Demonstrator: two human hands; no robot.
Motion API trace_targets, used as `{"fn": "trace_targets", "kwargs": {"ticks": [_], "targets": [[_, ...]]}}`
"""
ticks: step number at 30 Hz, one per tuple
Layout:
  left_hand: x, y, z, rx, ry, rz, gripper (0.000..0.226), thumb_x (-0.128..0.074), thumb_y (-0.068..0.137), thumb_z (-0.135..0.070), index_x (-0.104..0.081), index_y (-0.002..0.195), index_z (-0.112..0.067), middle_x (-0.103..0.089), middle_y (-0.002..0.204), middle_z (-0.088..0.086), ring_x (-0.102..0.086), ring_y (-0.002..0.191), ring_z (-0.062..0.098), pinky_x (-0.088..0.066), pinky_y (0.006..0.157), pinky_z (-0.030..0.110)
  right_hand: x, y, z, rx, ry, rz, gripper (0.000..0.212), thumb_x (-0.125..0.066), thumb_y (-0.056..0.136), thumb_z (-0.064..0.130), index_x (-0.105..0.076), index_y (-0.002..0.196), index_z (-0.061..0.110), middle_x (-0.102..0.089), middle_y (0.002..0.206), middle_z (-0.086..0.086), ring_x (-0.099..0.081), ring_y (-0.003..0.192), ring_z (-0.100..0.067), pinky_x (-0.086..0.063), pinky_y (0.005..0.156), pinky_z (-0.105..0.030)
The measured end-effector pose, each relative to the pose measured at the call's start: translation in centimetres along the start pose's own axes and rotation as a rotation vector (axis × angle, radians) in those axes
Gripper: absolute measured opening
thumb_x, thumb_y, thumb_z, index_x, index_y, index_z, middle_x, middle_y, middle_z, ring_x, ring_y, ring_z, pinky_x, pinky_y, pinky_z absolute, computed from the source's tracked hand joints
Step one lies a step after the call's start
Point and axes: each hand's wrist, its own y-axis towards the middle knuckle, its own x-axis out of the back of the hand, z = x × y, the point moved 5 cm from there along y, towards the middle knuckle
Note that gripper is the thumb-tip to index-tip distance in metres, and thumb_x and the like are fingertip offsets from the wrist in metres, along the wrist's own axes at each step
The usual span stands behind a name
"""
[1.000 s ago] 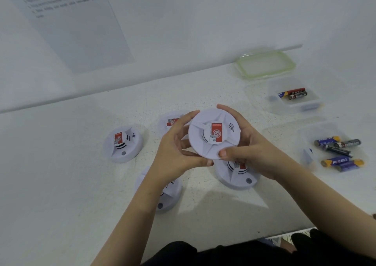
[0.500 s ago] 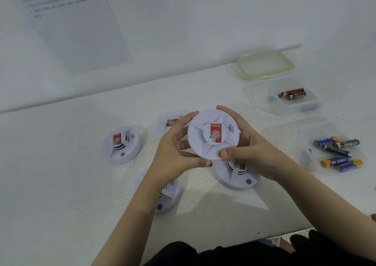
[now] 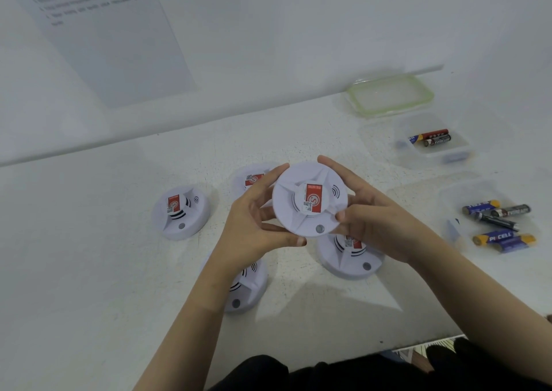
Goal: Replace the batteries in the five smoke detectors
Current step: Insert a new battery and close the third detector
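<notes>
While the left hand [image 3: 254, 226] and right hand [image 3: 376, 223] curl fingers and thumbs round its rim at frame centre, the smoke detector [image 3: 310, 201] looks light, stiff, smooth plastic, best held by opposite edges, though its underside is hidden.

Speckled white table [image 3: 89, 271] under the left hand [image 3: 251, 229], pale wall [image 3: 298, 32] beyond it, printed sheet [image 3: 104, 38] hanging higher up, leftward.

Premises present as a staged test bench: a bare white tabletop [image 3: 89, 256] set against a plain white wall [image 3: 298, 32], a printed instruction sheet [image 3: 104, 41] posted up and left of the fingers [image 3: 337, 169], and loose batteries [image 3: 495, 211] in clear plastic tubs [image 3: 448, 193] to their right.
</notes>
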Motion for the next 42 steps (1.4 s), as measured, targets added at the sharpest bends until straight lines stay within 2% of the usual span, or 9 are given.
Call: {"fn": "trace_targets", "kwargs": {"ticks": [11, 16, 22, 26, 33, 39, 42], "targets": [[0.04, 0.0, 0.23, -0.005, -0.005, 0.001, 0.099, -0.086, 0.054, 0.011, -0.049, 0.134, -0.031, -0.064, 0.127, -0.008, -0.064, 0.111, 0.015, -0.057, 0.076, 0.028, -0.05, 0.01, -0.02, -0.022, 0.007, -0.03, 0.077, -0.045, 0.077, -0.005, -0.033, 0.143, 0.033, -0.056, 0.133, -0.013, -0.058, 0.111, -0.031, -0.05, 0.093, -0.043], [-0.02, 0.07, 0.39, -0.001, -0.011, 0.006, 0.099, -0.086, 0.054, 0.011, -0.049, 0.134, -0.032, -0.064, 0.127, -0.009, -0.064, 0.111, 0.018, -0.057, 0.075, 0.028, -0.08, -0.09, 0.02, -0.019, -0.002, -0.039, 0.076, -0.044, 0.077, -0.004, -0.035, 0.143, 0.033, -0.055, 0.133, -0.015, -0.056, 0.113, -0.034, -0.046, 0.099, -0.049], [0.02, 0.01, 0.49, -0.002, -0.013, 0.011, 0.101, -0.088, 0.053, 0.006, -0.047, 0.138, -0.028, -0.063, 0.129, -0.008, -0.062, 0.114, 0.02, -0.057, 0.076, 0.03, -0.07, -0.08, -0.03, -0.02, 0.011, -0.03, 0.078, -0.048, 0.074, -0.002, -0.037, 0.141, 0.035, -0.055, 0.133, -0.014, -0.055, 0.115, -0.035, -0.046, 0.099, -0.048], [0.02, 0.04, 0.53, 0.0, -0.022, 0.011, 0.1, -0.087, 0.054, 0.011, -0.047, 0.138, -0.028, -0.064, 0.128, -0.008, -0.062, 0.114, 0.019, -0.057, 0.075, 0.028, 0.0, -0.08, -0.08, -0.024, 0.011, -0.044, 0.075, -0.042, 0.076, -0.003, -0.037, 0.141, 0.034, -0.056, 0.133, -0.012, -0.054, 0.117, -0.037, -0.047, 0.098, -0.047], [0.04, -0.06, 0.48, 0.0, -0.005, 0.004, 0.1, -0.089, 0.053, 0.004, -0.048, 0.137, -0.031, -0.063, 0.129, -0.008, -0.062, 0.114, 0.02, -0.058, 0.076, 0.031, -0.13, -0.09, -0.03, -0.025, 0.015, -0.046, 0.075, -0.042, 0.076, -0.004, -0.037, 0.141, 0.034, -0.056, 0.132, -0.014, -0.055, 0.115, -0.035, -0.045, 0.1, -0.049], [-0.04, -0.05, 0.49, 0.0, -0.002, 0.005, 0.099, -0.086, 0.056, 0.011, -0.047, 0.137, -0.03, -0.063, 0.129, -0.01, -0.062, 0.114, 0.018, -0.058, 0.079, 0.033, 0.0, -0.08, -0.09, -0.032, 0.001, -0.055, 0.075, -0.042, 0.076, -0.003, -0.036, 0.142, 0.033, -0.058, 0.13, -0.013, -0.059, 0.108, -0.03, -0.052, 0.091, -0.041], [-0.04, -0.02, 0.47, 0.0, 0.004, 0.005, 0.098, -0.086, 0.056, 0.011, -0.048, 0.136, -0.032, -0.063, 0.128, -0.012, -0.062, 0.113, 0.017, -0.058, 0.077, 0.032, 0.01, -0.11, -0.08, -0.033, -0.005, -0.057, 0.075, -0.043, 0.076, -0.003, -0.036, 0.141, 0.034, -0.058, 0.13, -0.012, -0.059, 0.109, -0.03, -0.052, 0.091, -0.042]]}}
